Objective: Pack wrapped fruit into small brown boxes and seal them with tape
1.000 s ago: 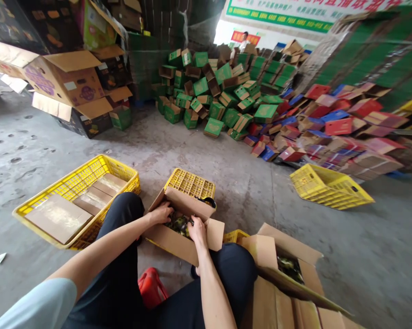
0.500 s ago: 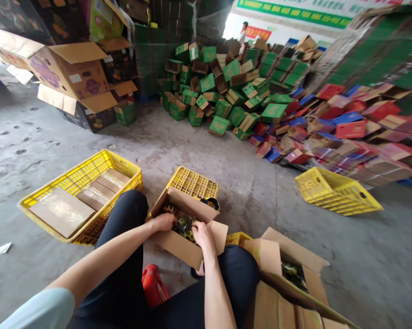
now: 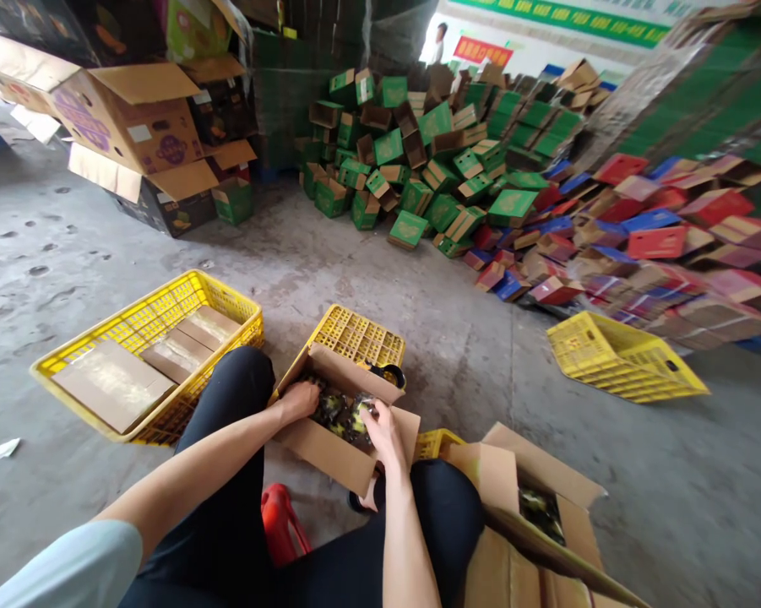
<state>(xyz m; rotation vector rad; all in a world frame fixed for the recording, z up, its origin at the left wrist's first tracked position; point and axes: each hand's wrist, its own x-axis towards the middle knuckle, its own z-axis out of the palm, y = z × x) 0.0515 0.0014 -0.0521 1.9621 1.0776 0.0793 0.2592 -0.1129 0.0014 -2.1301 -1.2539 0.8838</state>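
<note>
A small open cardboard box (image 3: 329, 452) rests between my knees, filled with dark green-yellow fruit (image 3: 339, 414) under shiny wrap. My left hand (image 3: 297, 397) reaches into the box's left side, fingers curled among the fruit. My right hand (image 3: 383, 431) is over the right side, fingers bent onto the wrapped fruit. What each hand grips is hidden. Under the box lies an upturned yellow crate (image 3: 358, 336).
A yellow crate (image 3: 95, 355) with flat cardboard sheets sits left. An open carton (image 3: 532, 507) of fruit stands at my right knee. Another yellow crate (image 3: 627, 359) lies right. Piles of green, red and blue boxes (image 3: 456, 177) fill the back. A red stool (image 3: 282, 523) is below me.
Both hands have shifted slightly inside the box; the right hand moved deeper onto the fruit. The view tilted down a little.
</note>
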